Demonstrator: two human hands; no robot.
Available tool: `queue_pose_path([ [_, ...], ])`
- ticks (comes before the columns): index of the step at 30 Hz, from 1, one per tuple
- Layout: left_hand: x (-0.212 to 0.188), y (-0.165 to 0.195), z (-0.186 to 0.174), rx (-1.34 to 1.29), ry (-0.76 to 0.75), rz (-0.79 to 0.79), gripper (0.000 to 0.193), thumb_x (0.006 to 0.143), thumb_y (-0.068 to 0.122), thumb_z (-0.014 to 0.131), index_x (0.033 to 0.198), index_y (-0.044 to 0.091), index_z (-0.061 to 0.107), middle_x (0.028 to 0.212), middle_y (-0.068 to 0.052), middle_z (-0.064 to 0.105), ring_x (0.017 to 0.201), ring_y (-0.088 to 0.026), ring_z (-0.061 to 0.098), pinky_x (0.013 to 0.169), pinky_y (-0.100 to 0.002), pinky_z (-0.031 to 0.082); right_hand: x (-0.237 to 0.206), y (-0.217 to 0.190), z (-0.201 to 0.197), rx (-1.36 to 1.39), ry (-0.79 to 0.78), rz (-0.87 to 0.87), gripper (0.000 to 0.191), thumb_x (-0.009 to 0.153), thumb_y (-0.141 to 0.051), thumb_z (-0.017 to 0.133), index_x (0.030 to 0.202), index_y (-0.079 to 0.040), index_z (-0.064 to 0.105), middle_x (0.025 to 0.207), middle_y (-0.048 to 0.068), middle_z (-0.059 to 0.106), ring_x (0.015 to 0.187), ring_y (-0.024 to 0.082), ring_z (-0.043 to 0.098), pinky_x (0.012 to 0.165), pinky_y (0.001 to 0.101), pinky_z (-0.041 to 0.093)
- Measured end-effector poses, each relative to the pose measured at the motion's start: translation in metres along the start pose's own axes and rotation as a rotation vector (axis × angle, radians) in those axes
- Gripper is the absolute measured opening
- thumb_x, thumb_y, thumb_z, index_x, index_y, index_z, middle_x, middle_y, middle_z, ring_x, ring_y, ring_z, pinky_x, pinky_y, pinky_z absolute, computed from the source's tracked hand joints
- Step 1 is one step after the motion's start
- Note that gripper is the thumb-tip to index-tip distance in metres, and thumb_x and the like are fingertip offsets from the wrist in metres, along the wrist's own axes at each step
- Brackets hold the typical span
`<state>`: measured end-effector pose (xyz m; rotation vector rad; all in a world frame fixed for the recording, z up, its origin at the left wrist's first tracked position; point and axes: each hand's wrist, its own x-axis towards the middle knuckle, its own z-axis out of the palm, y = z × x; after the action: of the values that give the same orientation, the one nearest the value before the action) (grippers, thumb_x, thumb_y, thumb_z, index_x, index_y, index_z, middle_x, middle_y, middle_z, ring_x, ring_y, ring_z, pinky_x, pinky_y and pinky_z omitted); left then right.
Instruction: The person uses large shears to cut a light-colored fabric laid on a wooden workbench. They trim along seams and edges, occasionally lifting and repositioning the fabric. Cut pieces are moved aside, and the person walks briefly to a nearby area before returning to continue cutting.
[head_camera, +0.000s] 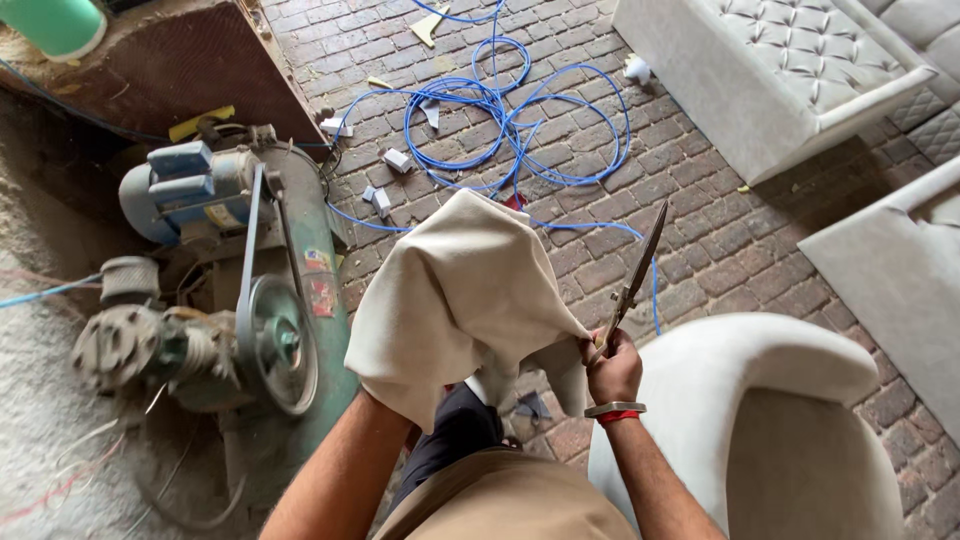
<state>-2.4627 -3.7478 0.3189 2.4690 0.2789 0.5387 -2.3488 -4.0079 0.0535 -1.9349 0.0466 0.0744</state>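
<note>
A beige piece of cloth (465, 295) hangs bunched in front of me, draped over my left hand, which is hidden under it; only the left forearm shows below. My right hand (612, 372) grips a pair of long metal scissors (640, 268), blades pointing up and away, and also pinches the cloth's right edge. A grey and red band sits on the right wrist. A curved white upholstered chair back (760, 380) stands just right of that hand.
A green air compressor (250, 300) with belt wheel and blue motor stands at left. Coiled blue hose (520, 125) and small white scraps lie on the brick floor ahead. White tufted upholstered furniture (790, 70) fills the upper right; another white panel (900, 270) is at right.
</note>
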Motion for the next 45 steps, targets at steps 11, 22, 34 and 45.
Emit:
queue_pose_path([
  [11,0.318,-0.160,0.075,-1.733,0.090,-0.891,0.035,0.091,0.025,0.070,0.119,0.004,0.069,0.114,-0.008,0.071,0.105,-0.022,0.065,0.092,-0.037,0.051,0.341,-0.063,0.115,0.238,-0.055,0.017,0.012,0.085,-0.001,0.071,0.094,-0.007,0.068,0.080,-0.002,0.064,0.064,0.008,0.057,0.056,0.0268,0.050],
  [22,0.554,-0.309,0.169,-1.681,0.062,-1.057,0.043,0.090,0.027,0.053,0.126,0.006,0.065,0.121,-0.009,0.071,0.113,-0.025,0.065,0.099,-0.044,0.050,0.687,-0.259,0.228,0.511,0.079,-0.281,0.017,0.091,0.004,0.071,0.102,-0.008,0.066,0.092,0.001,0.064,0.072,0.011,0.060,0.063,0.0259,0.052],
  [34,0.809,-0.543,0.365,-1.730,-0.126,-0.991,0.043,0.094,0.029,0.052,0.132,0.012,0.063,0.116,-0.004,0.074,0.110,-0.021,0.065,0.096,-0.042,0.052,0.990,-0.375,0.307,0.777,0.004,-0.238,0.021,0.095,0.013,0.074,0.102,-0.003,0.063,0.088,0.006,0.063,0.069,0.018,0.060,0.062,0.0284,0.051],
  [45,1.174,-0.603,0.470,-1.439,-0.078,-0.710,0.020,0.098,0.020,0.069,0.110,0.004,0.070,0.086,-0.002,0.071,0.071,-0.011,0.065,0.069,-0.029,0.055,1.249,-0.413,0.371,0.680,0.090,-0.256,0.024,0.095,0.015,0.073,0.110,-0.002,0.065,0.093,0.006,0.066,0.074,0.018,0.066,0.067,0.0282,0.056],
])
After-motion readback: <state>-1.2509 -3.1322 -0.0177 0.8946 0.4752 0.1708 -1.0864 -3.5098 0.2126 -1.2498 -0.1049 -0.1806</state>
